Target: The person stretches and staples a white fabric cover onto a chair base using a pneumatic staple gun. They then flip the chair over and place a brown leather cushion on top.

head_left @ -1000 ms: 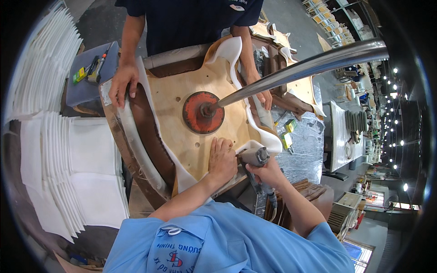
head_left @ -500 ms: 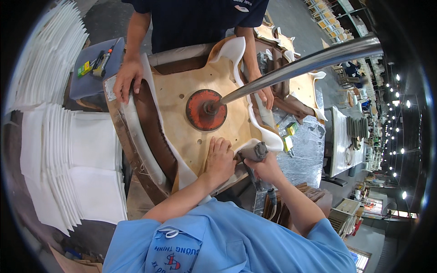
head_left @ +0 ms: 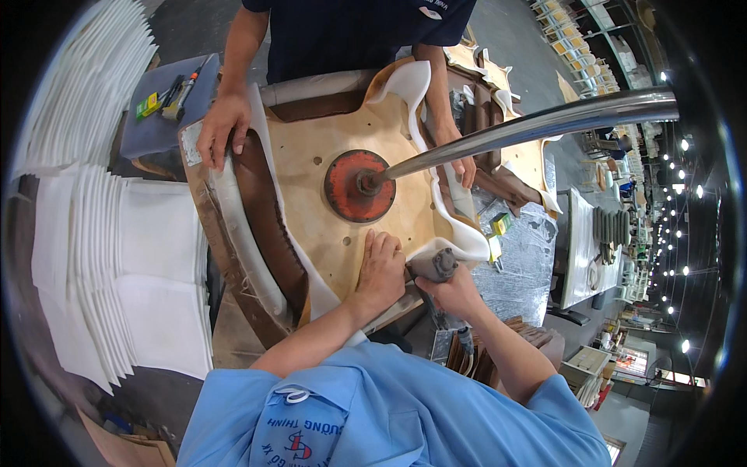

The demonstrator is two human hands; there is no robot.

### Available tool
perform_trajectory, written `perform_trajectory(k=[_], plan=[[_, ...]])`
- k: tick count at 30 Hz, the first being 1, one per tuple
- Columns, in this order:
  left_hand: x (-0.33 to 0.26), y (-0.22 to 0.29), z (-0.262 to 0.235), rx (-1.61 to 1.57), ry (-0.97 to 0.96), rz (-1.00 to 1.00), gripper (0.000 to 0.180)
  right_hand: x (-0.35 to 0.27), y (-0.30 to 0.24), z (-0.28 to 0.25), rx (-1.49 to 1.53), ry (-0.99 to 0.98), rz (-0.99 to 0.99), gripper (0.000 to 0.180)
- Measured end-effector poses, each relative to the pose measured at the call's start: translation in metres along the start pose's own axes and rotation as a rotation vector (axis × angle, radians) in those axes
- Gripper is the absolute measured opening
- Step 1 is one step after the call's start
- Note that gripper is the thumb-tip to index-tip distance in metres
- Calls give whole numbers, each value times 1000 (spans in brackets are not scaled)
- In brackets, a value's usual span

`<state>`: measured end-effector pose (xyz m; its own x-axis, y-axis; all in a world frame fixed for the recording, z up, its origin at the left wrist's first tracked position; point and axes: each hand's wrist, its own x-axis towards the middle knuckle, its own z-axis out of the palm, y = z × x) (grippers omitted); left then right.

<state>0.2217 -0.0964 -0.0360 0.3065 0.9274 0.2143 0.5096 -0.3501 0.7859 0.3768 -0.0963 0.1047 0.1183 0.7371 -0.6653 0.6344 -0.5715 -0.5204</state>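
A light plywood seat panel [head_left: 303, 167] with white foam [head_left: 471, 247] around its edges lies in front of me. Brown cover material [head_left: 268, 201] borders it. A round red press plate [head_left: 348, 198] on a shiny metal rod [head_left: 537, 128] rests on its middle. My left hand [head_left: 381, 272] lies on the panel's near edge, fingers stretched forward over the wood; its thumb side is partly hidden. Just to the right, my right hand [head_left: 451, 289] grips a grey air staple gun [head_left: 437, 266] at that same edge, with a hose [head_left: 465, 339] hanging below.
Opposite me a person's left-side hand [head_left: 223, 131] and right-side hand [head_left: 457, 152] rest on the workpiece. Stacked white foam sheets [head_left: 159, 241] stand at left. A blue padded seat [head_left: 144, 132] carries tools. At right are more panels [head_left: 523, 167] and a plastic-wrapped table [head_left: 513, 272].
The whole view has shifted slightly, the panel and rod appearing a little to the right. Both my hands keep nearly the same places at the panel edge, the staple gun still in my right.
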Motion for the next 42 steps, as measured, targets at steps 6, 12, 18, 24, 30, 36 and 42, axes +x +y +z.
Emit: perform_trajectory(k=[6, 12, 18, 24, 30, 36, 42], plan=[[-11, 0, -14, -26, -45, -28, 13, 0, 0, 0, -8, 31, 16, 33], [-10, -4, -10, -84, 41, -17, 13, -11, 7, 2, 44, 1, 18, 32], [-13, -5, -5, -84, 77, -17, 17, -10, -5, 10, 25, -32, 23, 30], [-19, -5, -20, -59, -46, -20, 13, -7, -6, 12, 18, 10, 54, 31], [-18, -6, -17, -116, 73, -9, 5, -16, -1, 14, 9, 10, 44, 35], [-18, -6, -16, -114, 135, 25, 7, -15, -11, 22, -9, -31, 38, 37], [-24, -9, -26, -135, 74, 18, 9, -10, -4, 25, -17, 23, -39, 35]])
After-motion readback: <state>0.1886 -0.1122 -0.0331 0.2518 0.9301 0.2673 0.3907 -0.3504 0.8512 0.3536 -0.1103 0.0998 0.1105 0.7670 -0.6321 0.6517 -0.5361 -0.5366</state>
